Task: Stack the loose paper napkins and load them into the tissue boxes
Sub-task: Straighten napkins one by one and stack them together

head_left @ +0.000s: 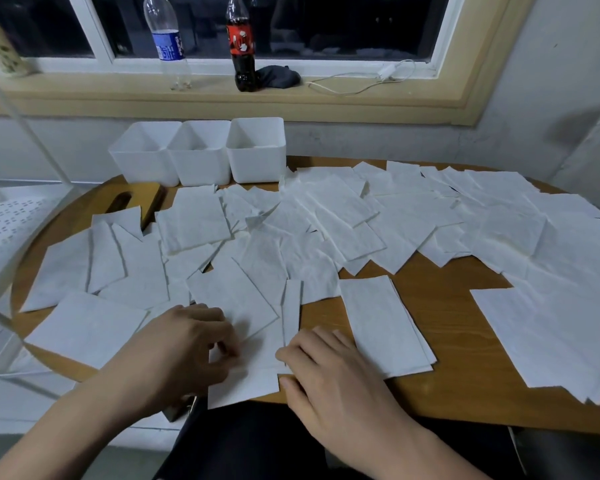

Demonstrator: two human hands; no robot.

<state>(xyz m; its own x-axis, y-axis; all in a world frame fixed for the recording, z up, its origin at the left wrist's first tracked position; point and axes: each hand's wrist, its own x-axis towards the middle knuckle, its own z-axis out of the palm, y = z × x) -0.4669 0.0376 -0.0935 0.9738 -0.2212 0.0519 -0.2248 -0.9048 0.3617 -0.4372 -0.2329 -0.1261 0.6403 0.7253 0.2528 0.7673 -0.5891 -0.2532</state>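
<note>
Several loose white paper napkins [326, 230] lie scattered over the round wooden table [440, 393]. Three white tissue boxes [201, 164] stand open in a row at the table's far left. A small stack of napkins [385, 323] lies to the right of my hands. At the front edge, a napkin [253, 379] lies between my hands. My left hand [187, 348] pinches its left side with curled fingers. My right hand [326, 372] holds its right edge between thumb and fingers.
A wooden box lid [142, 202] with a slot lies partly under napkins near the boxes. On the window sill behind stand a clear water bottle [168, 43], a cola bottle [241, 46], a dark cloth [278, 77] and a white cable [361, 81]. White furniture [0, 237] stands at the left.
</note>
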